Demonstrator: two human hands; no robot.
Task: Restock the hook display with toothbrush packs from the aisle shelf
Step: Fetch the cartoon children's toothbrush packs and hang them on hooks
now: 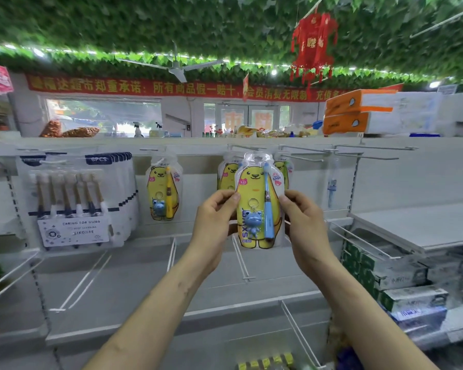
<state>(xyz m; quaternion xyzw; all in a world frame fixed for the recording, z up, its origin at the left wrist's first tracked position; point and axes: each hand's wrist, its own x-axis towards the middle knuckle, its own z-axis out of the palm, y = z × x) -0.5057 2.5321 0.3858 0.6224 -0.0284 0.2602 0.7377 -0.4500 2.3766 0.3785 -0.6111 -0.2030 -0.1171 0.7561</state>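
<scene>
Toothbrush pack is pinched upright by left hand and right hand; hook lies directly above.

Left hand and right hand raised, fingers seemingly pinched.

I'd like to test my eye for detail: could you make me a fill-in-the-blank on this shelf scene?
The left hand and right hand hold one pack with a ____ toothbrush.
The lone pack hanging further left has a ____ toothbrush.
The white packs are labelled ____PCS.
Missing words: blue; yellow; 6.
</scene>
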